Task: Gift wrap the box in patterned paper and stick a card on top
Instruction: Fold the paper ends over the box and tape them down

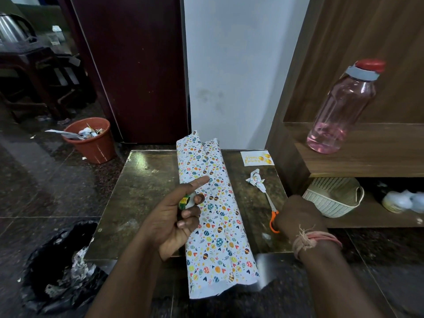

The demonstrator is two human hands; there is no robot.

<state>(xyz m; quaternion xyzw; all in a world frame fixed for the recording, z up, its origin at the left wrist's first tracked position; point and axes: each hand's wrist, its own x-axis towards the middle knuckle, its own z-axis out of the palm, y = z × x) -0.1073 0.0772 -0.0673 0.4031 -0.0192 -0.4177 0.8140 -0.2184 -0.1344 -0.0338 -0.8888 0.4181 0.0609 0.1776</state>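
Note:
White paper with a colourful egg and heart pattern (218, 216) lies wrapped lengthwise around the box on the low dark table (137, 198); both paper ends stick out open. My left hand (176, 216) holds a small green tape roll (187, 200) over the paper's left side, its index finger stretched onto the paper. At the table's right edge my right hand (296, 214) curls over the orange handles of the scissors (271, 210). A white birthday card (257, 158) lies flat at the far right corner.
A crumpled paper scrap (256, 180) lies beside the scissors' tips. A pink water bottle (344, 106) stands on the wooden shelf to the right, with a white basket (332, 200) below it. An orange bin (91, 140) and a black rubbish bag (62, 267) sit on the floor at left.

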